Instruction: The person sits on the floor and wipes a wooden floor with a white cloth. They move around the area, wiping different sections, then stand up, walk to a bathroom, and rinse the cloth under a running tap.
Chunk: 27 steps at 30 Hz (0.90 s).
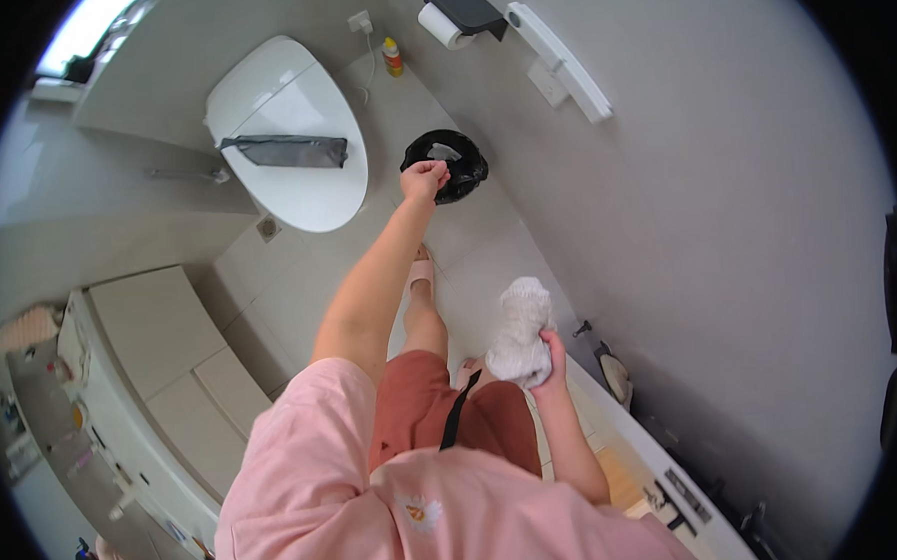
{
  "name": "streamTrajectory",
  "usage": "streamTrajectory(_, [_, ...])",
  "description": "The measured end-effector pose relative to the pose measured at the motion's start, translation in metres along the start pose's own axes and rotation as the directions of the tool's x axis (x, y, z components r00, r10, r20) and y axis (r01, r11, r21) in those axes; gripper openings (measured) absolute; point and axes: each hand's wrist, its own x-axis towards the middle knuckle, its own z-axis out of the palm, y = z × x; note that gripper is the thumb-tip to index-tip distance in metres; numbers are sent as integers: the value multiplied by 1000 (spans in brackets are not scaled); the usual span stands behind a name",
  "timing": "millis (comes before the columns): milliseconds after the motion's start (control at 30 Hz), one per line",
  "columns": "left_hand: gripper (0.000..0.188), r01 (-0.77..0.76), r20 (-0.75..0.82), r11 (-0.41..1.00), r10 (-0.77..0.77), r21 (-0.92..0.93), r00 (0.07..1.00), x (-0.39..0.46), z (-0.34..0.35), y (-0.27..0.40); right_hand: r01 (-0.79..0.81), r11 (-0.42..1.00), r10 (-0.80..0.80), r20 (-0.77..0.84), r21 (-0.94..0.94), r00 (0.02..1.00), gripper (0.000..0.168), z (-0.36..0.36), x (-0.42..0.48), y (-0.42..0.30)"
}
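Note:
My left hand [423,180] reaches out over the near rim of a round waste bin lined with a black plastic bag [473,166]. Its fingers are drawn together, and I see nothing held in them. A pale grey scrap [444,152] shows inside the bin, beyond the fingertips. Closer to my body, my right hand [548,366] grips a bunched white-grey cloth [522,322] by its lower right side. On the shut white toilet lid [294,193] lies a dark grey, flat, folded plastic packet [293,152].
A yellow-capped bottle [392,57] stands on the floor by the wall. Above it hang a toilet roll [443,26] under a black shelf [463,5] and a white wall-mounted bar [559,61]. A vanity cabinet [154,330] runs along the left; a door edge [651,459] is at lower right.

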Motion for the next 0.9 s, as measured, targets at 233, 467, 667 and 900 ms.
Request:
streamTrajectory(233, [6,129,-88,986,-120,104,989,180,-3,-83,-23,995,45,-225,101,973,41,39,118,7])
streamTrajectory(467, [41,297,-106,914,-278,277,955,267,5,-126,-75,990,112,-345,120,932,44,38,201,14])
streamTrajectory(667, [22,147,-129,651,-75,745,989,293,-7,-131,-89,990,123,-361,109,924,45,39,236,5])
streamTrajectory(900, [12,138,-108,375,-100,917,989,286,-3,-114,-66,995,90,-360,78,929,45,55,262,-9])
